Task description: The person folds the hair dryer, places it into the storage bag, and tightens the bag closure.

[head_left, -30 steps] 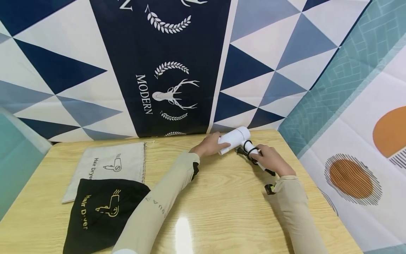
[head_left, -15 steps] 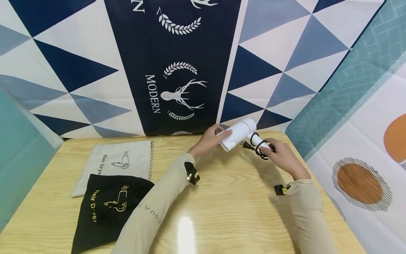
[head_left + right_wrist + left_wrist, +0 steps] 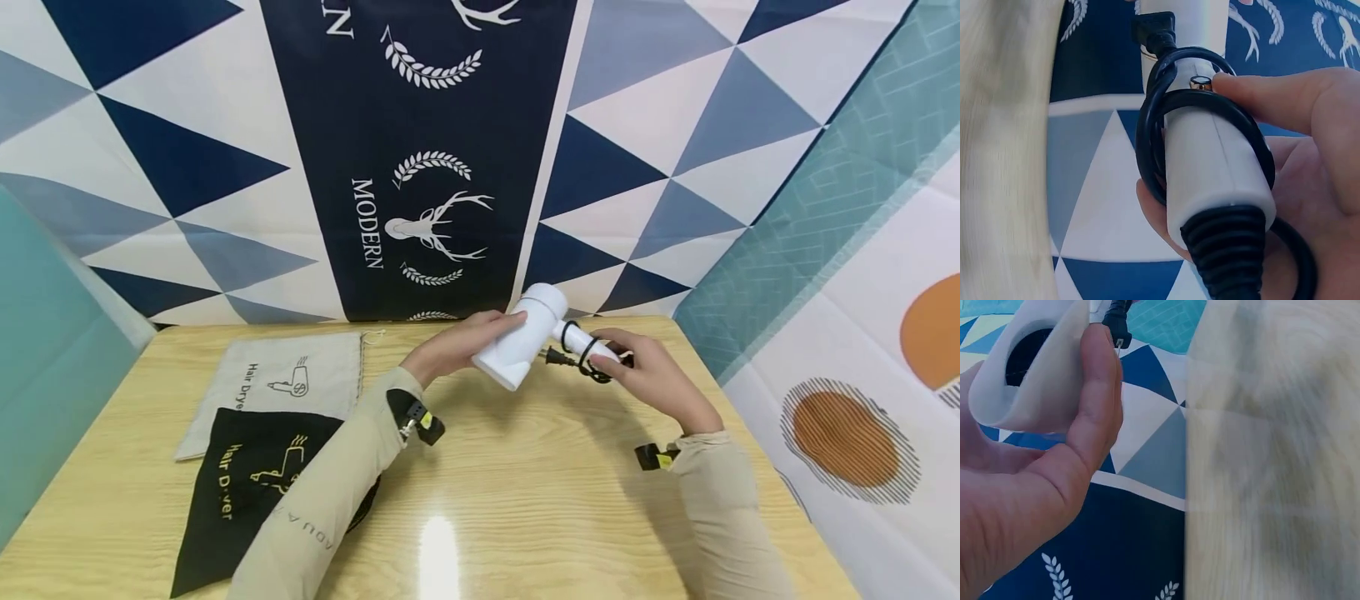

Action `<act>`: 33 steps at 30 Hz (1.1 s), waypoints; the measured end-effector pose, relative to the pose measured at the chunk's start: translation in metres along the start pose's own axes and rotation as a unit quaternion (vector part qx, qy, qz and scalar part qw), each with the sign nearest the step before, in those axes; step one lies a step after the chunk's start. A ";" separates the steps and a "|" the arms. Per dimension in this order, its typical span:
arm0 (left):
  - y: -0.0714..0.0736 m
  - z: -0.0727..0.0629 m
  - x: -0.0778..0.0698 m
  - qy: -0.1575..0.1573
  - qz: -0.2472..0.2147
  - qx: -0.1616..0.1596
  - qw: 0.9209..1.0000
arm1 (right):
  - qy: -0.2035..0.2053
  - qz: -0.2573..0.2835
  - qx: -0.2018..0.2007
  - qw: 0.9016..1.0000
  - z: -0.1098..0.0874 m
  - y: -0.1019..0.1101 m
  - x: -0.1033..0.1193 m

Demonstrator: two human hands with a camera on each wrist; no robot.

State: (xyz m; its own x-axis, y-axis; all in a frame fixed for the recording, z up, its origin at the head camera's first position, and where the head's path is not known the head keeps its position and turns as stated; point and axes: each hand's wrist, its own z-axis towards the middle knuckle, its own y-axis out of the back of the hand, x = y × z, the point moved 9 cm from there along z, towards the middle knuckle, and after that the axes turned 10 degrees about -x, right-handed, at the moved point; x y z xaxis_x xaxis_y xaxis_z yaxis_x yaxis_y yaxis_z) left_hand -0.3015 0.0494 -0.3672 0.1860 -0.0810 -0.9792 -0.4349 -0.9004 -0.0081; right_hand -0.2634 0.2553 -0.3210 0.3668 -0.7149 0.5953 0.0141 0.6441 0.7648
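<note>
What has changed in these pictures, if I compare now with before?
The white hair dryer has moved left, and its open end has swung nearer. The left hand and right hand still hold it; nothing was let go. The black bag and pale bag stayed in place.

Black pouch (image 3: 236, 496) overlaps pale pouch (image 3: 277, 371) on wooden table (image 3: 517, 508)
</note>
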 end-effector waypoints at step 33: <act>0.036 -0.125 0.025 -0.048 0.033 -0.171 0.984 | 0.077 0.020 0.038 0.996 -0.016 -0.043 0.087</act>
State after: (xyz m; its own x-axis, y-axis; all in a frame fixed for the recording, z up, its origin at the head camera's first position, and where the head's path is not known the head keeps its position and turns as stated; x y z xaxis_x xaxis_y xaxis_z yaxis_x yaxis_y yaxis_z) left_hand -0.2020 -0.0386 -0.3661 0.0762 -0.1188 -0.9900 -0.1186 -0.9869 0.1093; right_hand -0.2172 0.1702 -0.3064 0.5046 -0.6353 0.5846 -0.0712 0.6442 0.7616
